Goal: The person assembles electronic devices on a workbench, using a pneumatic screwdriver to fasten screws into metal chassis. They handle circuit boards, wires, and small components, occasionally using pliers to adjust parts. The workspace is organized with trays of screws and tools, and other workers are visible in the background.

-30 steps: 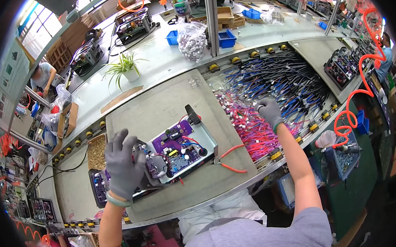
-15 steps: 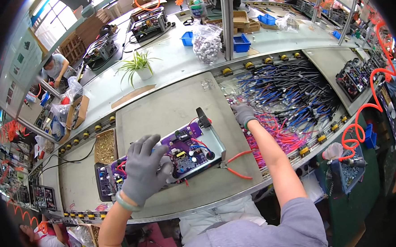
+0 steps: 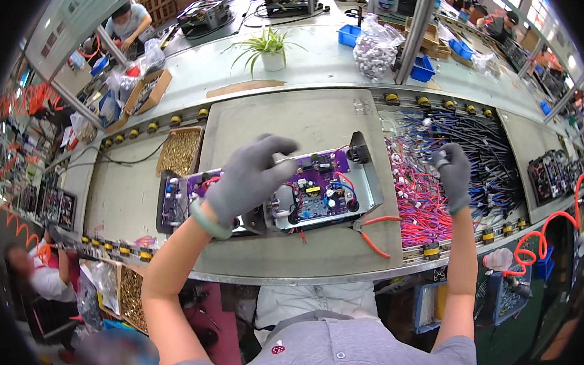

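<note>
Left hand (image 3: 251,179) is hovering over circuit board (image 3: 318,199), grip apart; right hand (image 3: 455,177) is hanging over wires (image 3: 422,209), grip unclear; tangling could cause snagging.

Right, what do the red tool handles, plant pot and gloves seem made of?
Tool handles: probably plastic or rubber, smooth and evenly red.
Plant pot: smooth white plastic or ceramic; the plain surface fits either.
Gloves: likely fabric, matte grey, fitting closely.

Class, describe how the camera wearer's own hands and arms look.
The left hand and right hand wear grey gloves. A pale green band circles the left wrist; a thin, darker green edge shows at the right wrist. Short grey sleeves leave the forearms bare.
</note>
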A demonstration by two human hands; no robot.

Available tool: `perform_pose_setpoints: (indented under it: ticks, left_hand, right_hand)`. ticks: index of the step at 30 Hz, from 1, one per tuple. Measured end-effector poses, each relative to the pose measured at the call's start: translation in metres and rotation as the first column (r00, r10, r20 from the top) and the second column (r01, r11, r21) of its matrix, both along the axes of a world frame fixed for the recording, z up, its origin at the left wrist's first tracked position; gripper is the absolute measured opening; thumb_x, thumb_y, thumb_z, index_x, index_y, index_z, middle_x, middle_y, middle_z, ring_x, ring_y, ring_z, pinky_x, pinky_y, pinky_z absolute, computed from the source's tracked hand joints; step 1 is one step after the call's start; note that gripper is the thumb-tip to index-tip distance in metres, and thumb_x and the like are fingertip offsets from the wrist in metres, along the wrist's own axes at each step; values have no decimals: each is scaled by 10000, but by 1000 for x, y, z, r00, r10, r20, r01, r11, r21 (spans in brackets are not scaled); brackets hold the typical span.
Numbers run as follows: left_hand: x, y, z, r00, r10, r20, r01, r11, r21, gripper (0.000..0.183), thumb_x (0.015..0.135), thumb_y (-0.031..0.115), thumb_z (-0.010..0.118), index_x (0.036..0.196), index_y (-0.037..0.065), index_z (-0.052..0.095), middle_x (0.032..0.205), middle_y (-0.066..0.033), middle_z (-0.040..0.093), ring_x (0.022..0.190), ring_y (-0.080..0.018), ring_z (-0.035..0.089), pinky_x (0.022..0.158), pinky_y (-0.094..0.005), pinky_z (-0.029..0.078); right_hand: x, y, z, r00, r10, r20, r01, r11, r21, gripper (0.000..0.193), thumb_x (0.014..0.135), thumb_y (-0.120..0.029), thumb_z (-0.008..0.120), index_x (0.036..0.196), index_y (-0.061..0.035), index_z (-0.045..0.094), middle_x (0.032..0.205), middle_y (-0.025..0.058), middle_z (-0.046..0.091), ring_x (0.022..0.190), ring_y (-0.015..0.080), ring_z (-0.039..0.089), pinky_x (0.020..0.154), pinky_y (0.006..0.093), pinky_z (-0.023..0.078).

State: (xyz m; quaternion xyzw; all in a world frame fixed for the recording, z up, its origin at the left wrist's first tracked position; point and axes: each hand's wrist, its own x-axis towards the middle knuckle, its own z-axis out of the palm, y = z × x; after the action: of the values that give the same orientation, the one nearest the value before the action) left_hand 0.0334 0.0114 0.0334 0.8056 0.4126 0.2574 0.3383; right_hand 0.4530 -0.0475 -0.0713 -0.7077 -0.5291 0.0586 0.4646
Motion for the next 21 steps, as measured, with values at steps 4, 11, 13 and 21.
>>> perform_pose_setpoints:
  ticks: [4,11,13,21]
  left_hand:
    - [51,-10,6,937,-159,312,261,911,-320,281,902,182,632,1103,-14,632,972,-64,647,885,-117,612,806,-279,508]
    - [71,-3,16,959,-92,267,166,949,-269,210,914,158,641,1020,-23,623,880,-39,655,795,-79,595,733,-259,518]
    - [52,2,8,955,-80,285,171,935,-312,174,910,152,637,981,-7,637,855,-57,664,789,-93,610,724,-266,519]
    - [20,32,-37,887,-40,-459,122,981,151,195,865,282,603,981,143,679,823,-98,700,775,-290,677,798,-418,510]
  right_hand:
    - [-101,-17,73,938,264,-223,-194,937,291,177,833,-122,750,928,-52,618,783,-7,608,652,46,551,576,222,451]
    - [-188,-3,76,897,404,180,-438,865,245,370,725,-251,846,966,-82,623,771,82,659,610,162,635,569,281,506]
    - [-193,4,69,855,479,197,-510,846,157,461,707,-296,854,1031,-71,615,808,99,665,635,197,650,589,306,520]
    - [-166,16,64,792,432,432,-428,897,-112,512,728,-223,778,1175,-87,569,1033,93,628,1004,303,601,841,402,486]
